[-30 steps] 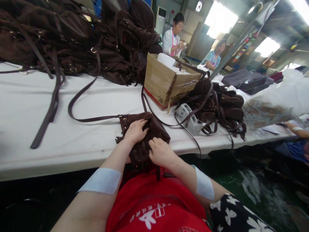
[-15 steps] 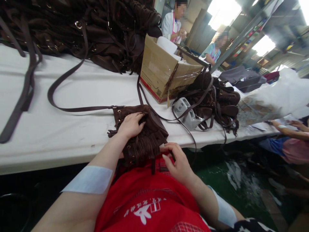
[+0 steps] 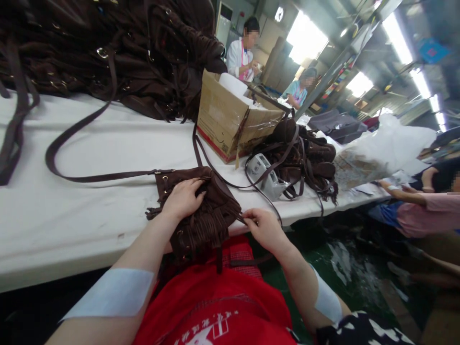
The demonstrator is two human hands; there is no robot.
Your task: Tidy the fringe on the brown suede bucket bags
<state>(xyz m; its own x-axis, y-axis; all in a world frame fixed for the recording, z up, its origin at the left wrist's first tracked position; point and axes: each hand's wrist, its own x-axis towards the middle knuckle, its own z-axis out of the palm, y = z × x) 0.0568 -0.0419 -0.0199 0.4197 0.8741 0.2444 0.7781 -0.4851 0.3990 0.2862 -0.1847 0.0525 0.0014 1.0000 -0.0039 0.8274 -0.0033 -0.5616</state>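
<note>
A dark brown fringed bag [image 3: 223,194] lies at the front edge of the white-covered table, its long strap [image 3: 104,177] looping out to the left. My left hand [image 3: 184,197] rests on the bag's upper part, its fingers curled at a fold of the material. At the bag's right corner, my right hand [image 3: 264,226] pinches thin brown fringe strands between thumb and fingers. The fringe on the near side hangs over the table edge, above my red apron [image 3: 215,297].
Brown bags [image 3: 136,57] are piled at the back left. Beyond my bag stand an open cardboard box [image 3: 223,120], a grey tape dispenser [image 3: 264,175] and more brown bags [image 3: 319,153]. Clear plastic [image 3: 388,143] lies further right. Other people are at the back and far right.
My right hand has closed on the fringe strands at the bag's right corner; before, its fingers were apart near a small white piece. The view has shifted, and my left hand stays on the bag.
</note>
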